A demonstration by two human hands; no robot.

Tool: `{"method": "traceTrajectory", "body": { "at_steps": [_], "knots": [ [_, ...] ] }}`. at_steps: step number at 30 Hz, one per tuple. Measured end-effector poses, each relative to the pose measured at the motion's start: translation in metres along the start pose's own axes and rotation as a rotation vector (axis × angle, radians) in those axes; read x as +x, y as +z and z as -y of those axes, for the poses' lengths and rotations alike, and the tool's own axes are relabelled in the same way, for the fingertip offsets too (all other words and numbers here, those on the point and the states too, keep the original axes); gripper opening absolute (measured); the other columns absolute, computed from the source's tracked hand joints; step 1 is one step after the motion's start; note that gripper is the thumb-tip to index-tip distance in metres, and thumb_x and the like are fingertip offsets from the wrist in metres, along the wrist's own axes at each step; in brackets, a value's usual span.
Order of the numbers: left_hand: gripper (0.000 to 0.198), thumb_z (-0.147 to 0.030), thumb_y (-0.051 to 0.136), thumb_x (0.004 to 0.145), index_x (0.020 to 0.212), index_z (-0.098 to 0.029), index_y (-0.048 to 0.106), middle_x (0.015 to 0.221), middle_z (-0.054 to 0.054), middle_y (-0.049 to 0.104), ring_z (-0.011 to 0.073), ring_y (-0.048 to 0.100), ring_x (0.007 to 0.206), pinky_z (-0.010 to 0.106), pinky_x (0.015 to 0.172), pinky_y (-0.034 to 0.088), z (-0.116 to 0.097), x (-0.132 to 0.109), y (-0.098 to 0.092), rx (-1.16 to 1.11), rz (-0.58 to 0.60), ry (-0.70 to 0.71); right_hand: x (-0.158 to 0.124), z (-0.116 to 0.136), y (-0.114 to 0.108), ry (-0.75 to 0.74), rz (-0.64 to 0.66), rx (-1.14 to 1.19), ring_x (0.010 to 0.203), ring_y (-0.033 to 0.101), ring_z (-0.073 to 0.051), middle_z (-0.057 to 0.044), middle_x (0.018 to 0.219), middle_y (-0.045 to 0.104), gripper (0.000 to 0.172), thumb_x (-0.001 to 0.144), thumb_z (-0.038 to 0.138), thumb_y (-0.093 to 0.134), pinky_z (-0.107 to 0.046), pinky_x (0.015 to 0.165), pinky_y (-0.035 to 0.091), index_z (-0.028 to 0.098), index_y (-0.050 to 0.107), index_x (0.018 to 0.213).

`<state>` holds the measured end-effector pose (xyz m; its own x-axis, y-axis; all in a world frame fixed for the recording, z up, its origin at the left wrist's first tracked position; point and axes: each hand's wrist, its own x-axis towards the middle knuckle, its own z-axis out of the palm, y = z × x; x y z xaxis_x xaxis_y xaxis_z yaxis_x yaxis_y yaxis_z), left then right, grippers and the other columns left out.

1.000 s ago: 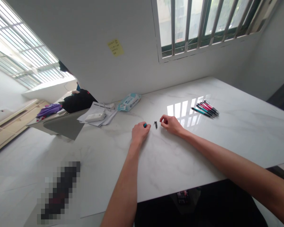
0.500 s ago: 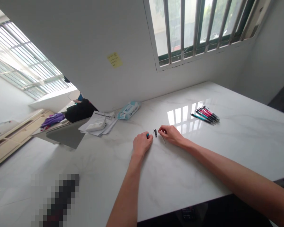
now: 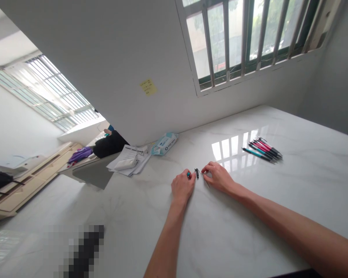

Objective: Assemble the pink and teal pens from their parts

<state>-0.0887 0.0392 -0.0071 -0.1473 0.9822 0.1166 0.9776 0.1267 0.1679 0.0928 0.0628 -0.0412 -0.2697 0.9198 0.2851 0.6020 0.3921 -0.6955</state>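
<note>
Closed, my left hand (image 3: 182,187) rests on the tabletop (image 3: 229,235) around a short teal pen barrel (image 3: 188,175), whose end shows between thumb and forefinger. My right hand (image 3: 219,176) lies a little to the right, thumb and forefinger curled in a pinch at a thin pen refill (image 3: 208,184). The refill's lower end sticks out under the fingers, and part of it is hidden by them. Between both hands, a small black pen piece with a clip (image 3: 197,173) lies on the table, apart from the fingers.
Several pens (image 3: 263,150), teal, red and black, lie in a bunch to the right. Toward the wall are a wet wipes pack (image 3: 165,144) and papers (image 3: 121,156) with a white device (image 3: 126,163) on them. A yellow note (image 3: 148,87) sticks to the wall. A blurred dark object (image 3: 85,251) is at lower left.
The view has shifted, so everything sits slightly lower and farther right. The left hand still holds the barrel; the right hand's fingers have shifted slightly at the refill.
</note>
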Motion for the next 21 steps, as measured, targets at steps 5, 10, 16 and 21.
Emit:
{"method": "traceTrajectory", "body": {
  "at_steps": [5,10,16,21],
  "knots": [
    [0.041,-0.056,0.050,0.099,0.084,-0.026,0.075,0.082,0.008,0.076,0.0242,0.069,0.081,0.031,0.071,0.039,0.006,0.005,-0.004,-0.127,0.010,0.029,0.000,-0.001,0.002,-0.001,0.011,0.004,0.100,0.064,-0.024,-0.008,0.101,0.069,0.014,0.092,0.025,0.065,-0.033,0.089,0.047,0.022,0.077,0.099],
    [0.033,-0.045,0.056,0.095,0.091,-0.024,0.081,0.082,0.005,0.077,0.0192,0.066,0.075,0.029,0.075,0.042,0.020,0.010,-0.016,-0.305,0.061,0.133,0.001,0.000,0.000,0.003,0.016,0.014,0.101,0.063,-0.024,-0.007,0.102,0.069,0.016,0.092,0.024,0.065,-0.034,0.090,0.047,0.022,0.078,0.101],
    [0.031,-0.044,0.061,0.090,0.099,-0.025,0.083,0.075,0.003,0.074,0.0185,0.065,0.071,0.029,0.073,0.044,0.020,0.010,-0.016,-0.335,0.115,0.181,0.001,0.001,-0.002,-0.014,0.046,0.020,0.102,0.063,-0.023,-0.007,0.105,0.069,0.020,0.091,0.022,0.065,-0.033,0.091,0.047,0.024,0.079,0.106],
    [0.029,-0.046,0.063,0.090,0.099,-0.027,0.083,0.073,0.002,0.073,0.0176,0.064,0.070,0.028,0.071,0.042,0.014,0.009,-0.010,-0.329,0.080,0.162,0.001,0.001,-0.001,-0.024,0.048,0.016,0.103,0.063,-0.024,-0.007,0.107,0.069,0.021,0.092,0.023,0.065,-0.034,0.092,0.048,0.025,0.079,0.108]
  ]
}}
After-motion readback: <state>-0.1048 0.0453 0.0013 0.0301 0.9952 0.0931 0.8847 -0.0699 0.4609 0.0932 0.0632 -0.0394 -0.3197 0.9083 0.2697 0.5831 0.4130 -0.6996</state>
